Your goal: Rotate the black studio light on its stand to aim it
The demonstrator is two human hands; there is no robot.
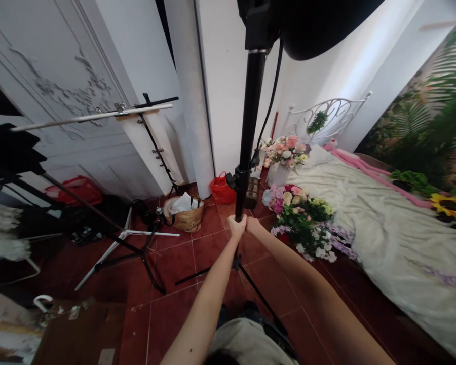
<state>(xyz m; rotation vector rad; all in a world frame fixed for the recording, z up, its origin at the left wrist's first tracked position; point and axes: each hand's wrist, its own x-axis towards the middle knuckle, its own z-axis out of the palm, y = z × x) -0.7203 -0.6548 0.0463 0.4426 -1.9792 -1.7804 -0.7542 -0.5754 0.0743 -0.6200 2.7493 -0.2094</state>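
A black light stand [251, 101] rises upright right in front of me. My left hand [236, 226] is closed around its pole, below the clamp knob [233, 180]. Beside it, my right hand [253, 225] is also closed at the pole, its fingers partly hidden. A large black lamp head [319, 25] tops the stand and is cut off by the upper edge of the view. From it a black cable [274, 91] hangs down along the pole. Below my hands, the stand's tripod legs [256, 289] spread over the tiled floor.
At right, artificial flowers [289, 203] stand by a bed with pale bedding [395, 253]. Other stands with a white crossbar [87, 117] occupy the left. A woven basket [186, 215] and red bag [223, 189] sit by the wall; a cardboard box [83, 329] is lower left.
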